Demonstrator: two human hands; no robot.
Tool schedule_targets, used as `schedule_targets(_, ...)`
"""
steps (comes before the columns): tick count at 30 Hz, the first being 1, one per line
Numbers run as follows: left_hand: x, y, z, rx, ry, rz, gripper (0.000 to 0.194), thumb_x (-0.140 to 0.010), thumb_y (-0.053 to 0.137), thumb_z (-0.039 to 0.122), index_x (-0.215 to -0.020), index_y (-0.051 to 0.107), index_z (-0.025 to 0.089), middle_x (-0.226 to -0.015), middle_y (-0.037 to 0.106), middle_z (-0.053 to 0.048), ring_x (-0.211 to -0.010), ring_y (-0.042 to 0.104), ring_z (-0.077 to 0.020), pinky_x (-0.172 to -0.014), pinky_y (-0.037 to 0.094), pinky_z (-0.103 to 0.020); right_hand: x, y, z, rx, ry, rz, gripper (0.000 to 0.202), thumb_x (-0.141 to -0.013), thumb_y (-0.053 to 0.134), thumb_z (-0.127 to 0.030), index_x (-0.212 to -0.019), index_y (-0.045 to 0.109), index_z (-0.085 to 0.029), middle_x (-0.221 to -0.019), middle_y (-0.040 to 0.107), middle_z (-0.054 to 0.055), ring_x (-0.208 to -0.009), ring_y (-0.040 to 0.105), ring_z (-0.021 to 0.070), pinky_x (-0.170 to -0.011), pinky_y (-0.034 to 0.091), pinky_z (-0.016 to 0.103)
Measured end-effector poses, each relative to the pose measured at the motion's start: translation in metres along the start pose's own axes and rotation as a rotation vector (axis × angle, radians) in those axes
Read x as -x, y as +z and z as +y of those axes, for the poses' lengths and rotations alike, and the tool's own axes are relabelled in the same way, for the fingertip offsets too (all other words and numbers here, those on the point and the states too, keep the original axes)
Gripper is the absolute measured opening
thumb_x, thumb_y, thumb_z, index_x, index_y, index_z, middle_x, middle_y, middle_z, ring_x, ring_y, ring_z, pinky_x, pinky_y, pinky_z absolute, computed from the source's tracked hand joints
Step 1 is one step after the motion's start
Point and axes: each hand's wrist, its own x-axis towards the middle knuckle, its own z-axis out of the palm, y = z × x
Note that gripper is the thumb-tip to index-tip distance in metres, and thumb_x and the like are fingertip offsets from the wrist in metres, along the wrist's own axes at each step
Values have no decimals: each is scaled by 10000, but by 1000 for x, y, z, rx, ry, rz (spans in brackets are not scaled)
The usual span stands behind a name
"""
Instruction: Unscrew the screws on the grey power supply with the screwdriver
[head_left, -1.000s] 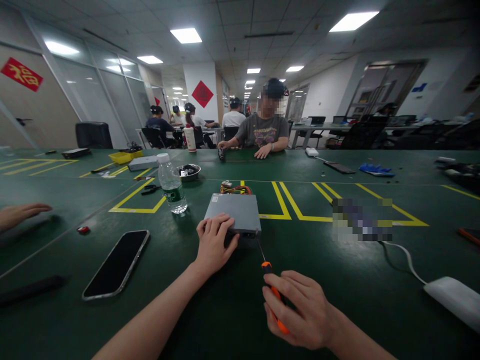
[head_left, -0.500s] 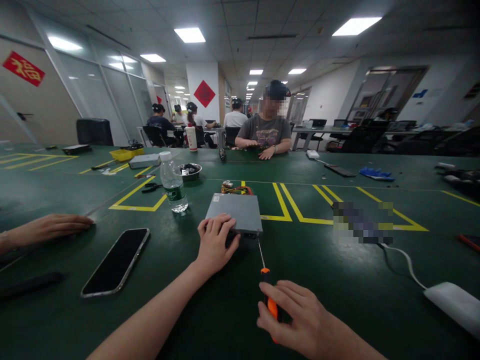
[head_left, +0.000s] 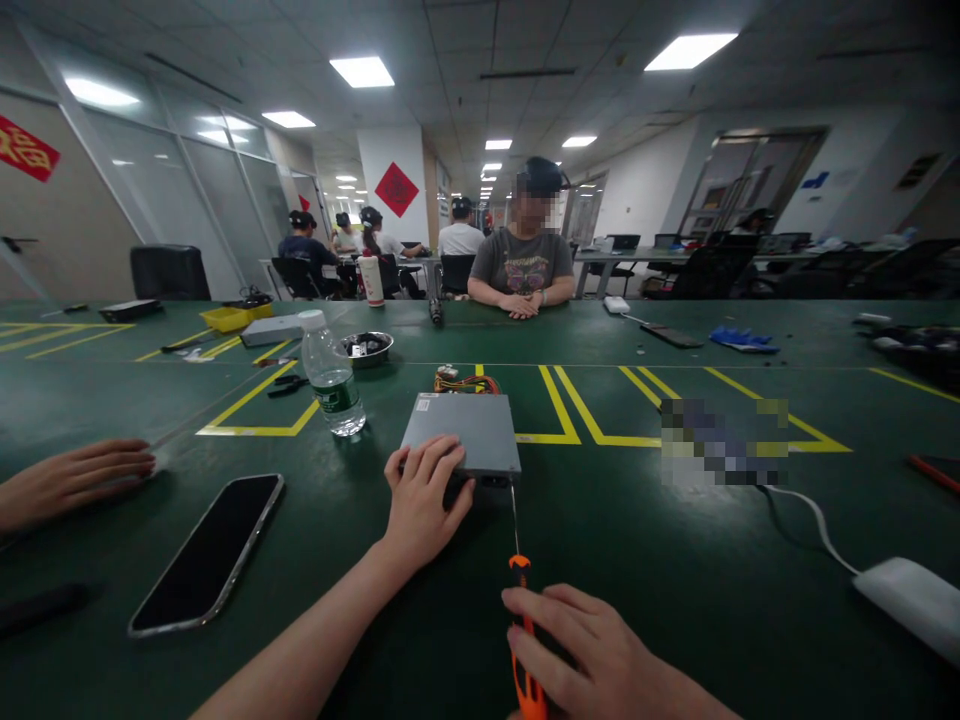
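A grey metal computer power supply (head_left: pixel 469 425) lies flat on the green table, its bundle of coloured wires (head_left: pixel 465 382) at the far side. My left hand (head_left: pixel 427 490) grips its near left part, fingers over the top and thumb against the front face. In my right hand (head_left: pixel 581 645) is an orange-and-black screwdriver (head_left: pixel 529 685), held by the handle between thumb and fingers. Its thin shaft reaches up to the lower right corner of the power supply's front. Whether the tip sits in a screw is too small to tell.
Left of the power supply stand a water bottle (head_left: pixel 334 385) and a metal bowl (head_left: pixel 369 347). A phone (head_left: pixel 210 555) lies nearer, beside another person's hand (head_left: pixel 82 480). At right are a white adapter (head_left: pixel 911 605) and its cable. A person (head_left: pixel 521 265) sits opposite.
The screwdriver handle has swung left and now stands more upright, its tip still at the same corner. The person opposite has brought their hands together. The view has shifted slightly.
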Motion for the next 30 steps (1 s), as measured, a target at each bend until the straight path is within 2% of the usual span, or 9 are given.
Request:
schedule_targets(4,0,0,1,6,-6,-15,257,-827,526,304,-1078,534,249,-1191,596,-45,-1118,504,-227,-944,246,-428,-6,-1,1,8,-43,-51,205,-938,424,-290,-1025,574,-179,-978,670,122,-805,646,158,-695,511,274)
schedule_targets(8,0,1,0,0,-4,-21,260,-833,518,309,-1086,526,248,-1188,598,-52,-1121,501,-230,-919,253,-427,1,8,-1,-39,-57,47,201,-934,440,-292,-888,555,-133,-978,666,149,-723,642,137,-681,502,267)
schedule_targets(11,0,1,0,-10,-3,-17,260,-830,520,305,-1084,526,251,-1186,600,-53,-1122,504,-235,-907,259,-428,6,11,-3,-83,-4,89,139,-901,466,-262,-884,522,-136,-967,667,144,-758,641,152,-719,501,294)
schedule_targets(15,0,1,1,-27,5,-12,267,-826,522,301,-1088,520,253,-1189,598,-56,-1112,515,-237,-890,268,-429,2,4,-1,-106,21,-52,262,-903,452,-353,-1063,525,-159,-990,645,125,-798,635,170,-689,501,301)
schedule_targets(17,0,1,1,-33,7,-11,265,-827,519,301,-1088,520,255,-1188,598,-57,-1107,518,-240,-883,272,-430,0,0,0,-98,-5,-80,294,-922,425,-371,-1080,540,-151,-980,644,123,-749,633,165,-651,494,299)
schedule_targets(20,0,2,0,-33,6,0,266,-818,528,294,-1082,529,262,-1180,602,-52,-1100,521,-246,-881,277,-432,3,2,3,-103,-38,-11,277,-903,481,-355,-992,564,-106,-987,645,137,-678,620,148,-618,475,290)
schedule_targets(24,0,3,0,-34,5,1,276,-809,539,292,-1082,532,258,-1182,599,-47,-1103,519,-251,-881,279,-435,9,5,3,-106,9,79,240,-882,507,-368,-858,547,-132,-942,654,125,-679,616,146,-619,469,289)
schedule_targets(27,0,3,0,-43,6,-5,279,-810,537,294,-1086,528,255,-1186,596,-49,-1102,518,-253,-876,280,-439,5,1,2,-103,18,-14,318,-923,421,-434,-970,548,-147,-980,637,124,-800,622,170,-669,488,301)
schedule_targets(30,1,3,1,-41,0,-1,281,-808,537,292,-1087,529,260,-1186,596,-49,-1091,522,-255,-868,281,-443,-1,-3,2,-80,-23,-89,335,-947,362,-407,-1087,538,-159,-1002,624,126,-860,617,179,-678,491,306)
